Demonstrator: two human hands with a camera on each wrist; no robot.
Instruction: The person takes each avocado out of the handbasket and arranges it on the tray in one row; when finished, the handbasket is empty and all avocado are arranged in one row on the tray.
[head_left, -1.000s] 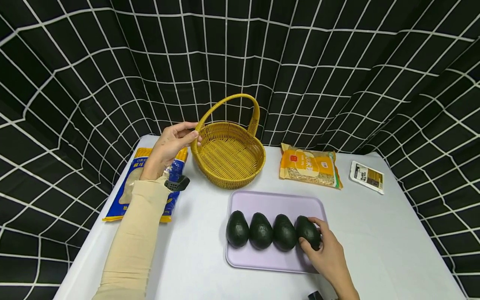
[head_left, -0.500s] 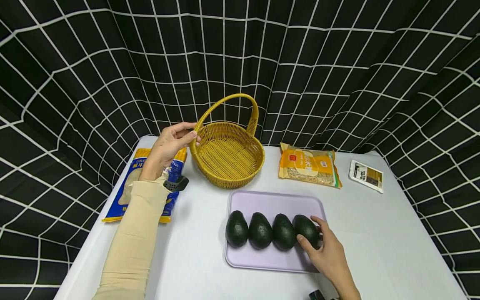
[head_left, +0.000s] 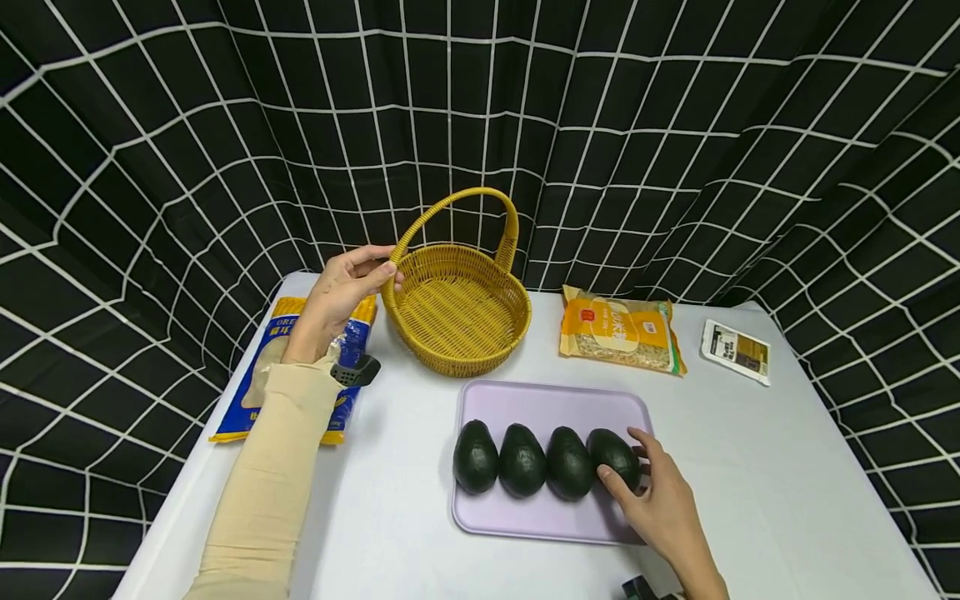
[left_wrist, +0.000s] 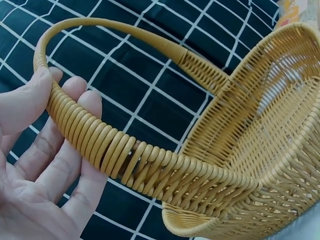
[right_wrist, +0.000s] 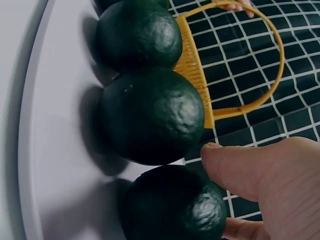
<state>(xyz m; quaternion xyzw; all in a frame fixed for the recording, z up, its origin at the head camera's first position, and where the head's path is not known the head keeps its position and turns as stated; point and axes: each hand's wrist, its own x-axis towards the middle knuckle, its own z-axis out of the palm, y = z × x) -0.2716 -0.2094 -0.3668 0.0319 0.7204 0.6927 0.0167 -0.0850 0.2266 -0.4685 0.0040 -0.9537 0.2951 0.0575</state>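
A yellow wicker basket with a tall arched handle stands at the back of the white table. My left hand grips that handle low on its left side, thumb on one face and fingers behind. Several dark green avocados lie in a row on a lilac tray. At the row's right end, my right hand stands around the last avocado, thumb by its near side and fingers loosely spread past its right. The right wrist view has the thumb extended beside this avocado; most other fingers are hidden.
Under the left forearm lies a blue and yellow food bag. An orange bag of grain sits behind the tray, with a small white packet farther right. Black curtain with white grid lines hangs close behind the basket.
My right hand's fingers have loosened and shifted slightly right, away from the end avocado, which sits a touch farther left. The left hand and basket have stayed put.
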